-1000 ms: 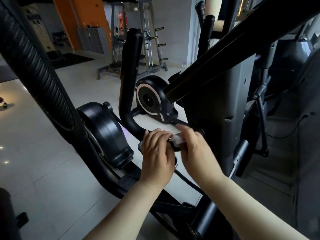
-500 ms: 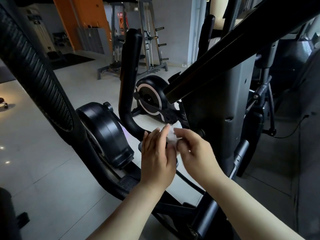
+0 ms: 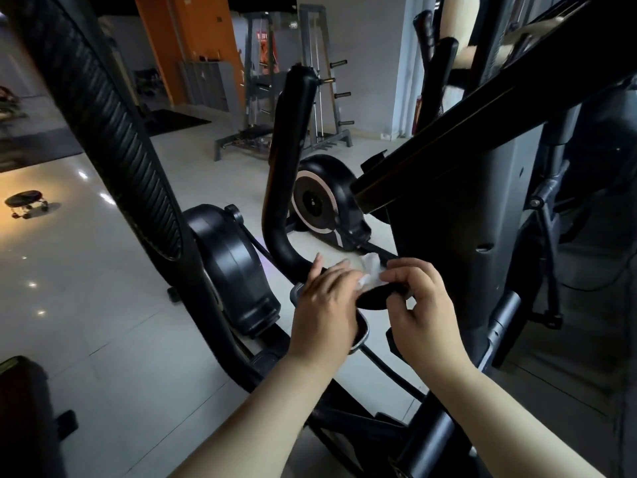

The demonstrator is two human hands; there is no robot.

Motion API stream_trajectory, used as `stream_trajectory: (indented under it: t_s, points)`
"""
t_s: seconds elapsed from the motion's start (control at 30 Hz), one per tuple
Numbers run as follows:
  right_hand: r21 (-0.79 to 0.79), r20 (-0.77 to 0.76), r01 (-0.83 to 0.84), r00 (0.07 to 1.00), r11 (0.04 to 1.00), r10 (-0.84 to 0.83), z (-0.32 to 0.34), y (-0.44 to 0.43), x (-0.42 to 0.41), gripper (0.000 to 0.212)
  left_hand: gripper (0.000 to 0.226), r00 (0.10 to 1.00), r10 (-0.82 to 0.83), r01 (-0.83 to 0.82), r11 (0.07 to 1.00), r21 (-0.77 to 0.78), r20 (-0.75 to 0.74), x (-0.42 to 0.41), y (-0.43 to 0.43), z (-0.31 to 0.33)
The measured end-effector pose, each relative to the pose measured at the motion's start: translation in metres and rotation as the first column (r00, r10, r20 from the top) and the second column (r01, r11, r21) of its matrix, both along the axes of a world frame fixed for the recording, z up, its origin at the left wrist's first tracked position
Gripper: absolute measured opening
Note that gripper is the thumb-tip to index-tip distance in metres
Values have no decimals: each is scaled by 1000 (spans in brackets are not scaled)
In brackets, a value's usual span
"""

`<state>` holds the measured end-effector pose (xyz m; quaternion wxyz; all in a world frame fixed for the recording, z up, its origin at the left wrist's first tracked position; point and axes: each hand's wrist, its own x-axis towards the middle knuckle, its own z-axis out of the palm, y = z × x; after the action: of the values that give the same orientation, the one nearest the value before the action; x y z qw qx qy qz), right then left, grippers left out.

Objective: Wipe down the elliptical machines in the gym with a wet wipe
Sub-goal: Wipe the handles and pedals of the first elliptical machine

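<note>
Wet wipe (image 3: 370, 268): white, bunched, lodged between the two hands on top of the black handlebar (image 3: 277, 201) of the elliptical machine (image 3: 462, 236). Long axis of the bunch slanted, with the low end at the left fingertips and the high end up and away beside the right thumb.

Left hand (image 3: 325, 312): palm down over the bar, fingers close to straight and pointed away and to the right. Tips pressed on the near edge of the wipe, thumb raised clear on the far side. Nothing clasped.

Right hand (image 3: 425, 312): fingers curled, thumb and forefinger pinched on the right edge of the wipe (other fingers bent over the bar; contact there not determinable).

Handlebar: long axis upright beyond the left hand, free end pointing up. Bent at the foot just ahead of the left thumb, then nearly level beneath both hands, running toward the machine's upright body just beyond the right hand.

Also noted: flywheel housing (image 3: 227, 267) to the left of the left hand; ribbed black arm (image 3: 103, 115) farther left; second flywheel (image 3: 315, 201) with pale ring beyond both hands; weight rack (image 3: 320, 81) well beyond that; small wheeled stool (image 3: 26, 201) far out to the left on pale tiled floor (image 3: 103, 305).
</note>
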<state>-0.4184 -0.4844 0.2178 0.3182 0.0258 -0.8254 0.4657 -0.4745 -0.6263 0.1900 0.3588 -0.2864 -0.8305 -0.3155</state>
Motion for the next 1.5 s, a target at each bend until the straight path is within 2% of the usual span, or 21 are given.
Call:
stream_trajectory:
  t_s: [0.13,0.27,0.43,0.53,0.73,0.8,1.0,1.07,1.17,1.27,1.33,1.43,1.5]
  points:
    - [89,4,-26,1000,996,26,-3,-2,-4,31,23,993,104,-114,975,193,60,-9,-17,-2]
    - [97,7,-67,998,993,67,-1,-10,-9,32,29,993,-47,32,990,135,106,1,-8,-8]
    - [134,88,-106,992,985,95,6,-17,-14,36,28,996,-81,74,987,140,41,-9,-29,-6]
    - [203,106,-109,990,973,89,5,-19,-18,32,33,999,27,-21,992,126,-45,-13,-47,-5]
    - [237,138,-137,985,962,106,10,-25,-22,30,27,942,295,-244,930,276,-160,-32,-62,21]
    - [253,157,-157,980,954,120,12,-28,-24,30,26,939,322,-263,899,351,-122,-35,-59,22]
    - [296,235,-173,967,939,104,19,-30,-27,29,26,947,320,-294,846,446,17,-29,-53,5]
    - [279,260,-190,959,941,117,22,-31,-28,30,28,947,322,-281,806,521,13,-30,-51,26]
    - [256,303,-214,944,943,132,28,-33,-31,31,32,952,289,-166,765,622,-102,-37,-44,76]
    - [246,325,-222,936,944,136,30,-35,-33,31,21,963,240,-116,780,614,-122,-57,-40,94]
    - [243,320,-222,937,944,138,30,-35,-35,30,20,975,216,-138,773,619,-53,-63,-40,77]
    - [230,330,-233,932,945,149,28,-34,-37,28,21,963,233,-261,675,690,136,-54,-38,55]
    - [203,339,-241,927,949,163,28,-34,-39,28,18,955,231,-291,625,724,185,-50,-36,62]
